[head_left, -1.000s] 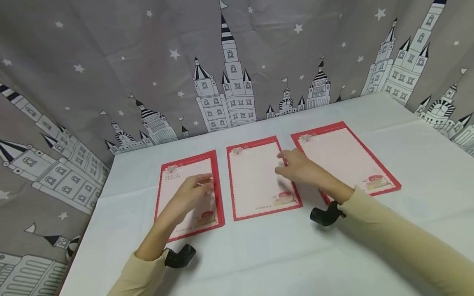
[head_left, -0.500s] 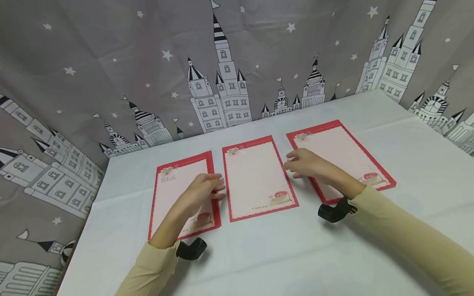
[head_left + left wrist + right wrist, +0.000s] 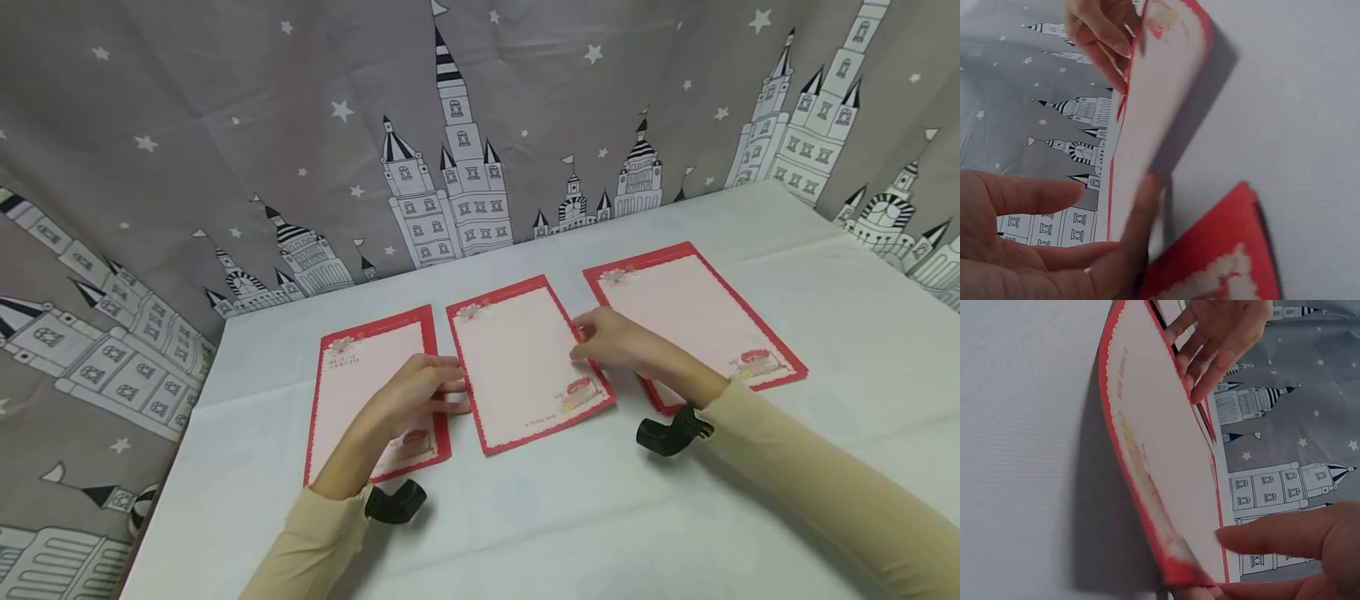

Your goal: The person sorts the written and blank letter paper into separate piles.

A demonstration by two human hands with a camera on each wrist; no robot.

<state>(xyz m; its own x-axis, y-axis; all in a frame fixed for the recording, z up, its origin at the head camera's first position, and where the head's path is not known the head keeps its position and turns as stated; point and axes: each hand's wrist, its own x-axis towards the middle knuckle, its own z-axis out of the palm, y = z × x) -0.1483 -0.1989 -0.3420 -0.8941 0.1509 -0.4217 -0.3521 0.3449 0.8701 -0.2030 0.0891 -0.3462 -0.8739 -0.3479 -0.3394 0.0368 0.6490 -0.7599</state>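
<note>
Three red-bordered sheets of letter paper lie in a row. The middle sheet is lifted off the table along its lower part and bows between the two hands. My right hand pinches its right edge, with the thumb above and fingers underneath. On the other side my left hand has its fingers against the left edge, while the left thumb stands apart from the paper. Under the left hand is the left sheet, with a few handwritten lines at its top. The right sheet lies partly behind the right wrist.
A white cloth covers the table. Behind it hangs a grey curtain printed with castles and stars. Red paper edges show beneath the left and right sheets. Each wrist wears a black camera mount.
Both hands have closed in on the middle sheet: the left moved right off the left sheet, the right drew back, then took the right edge. The middle sheet has risen and turned slightly.
</note>
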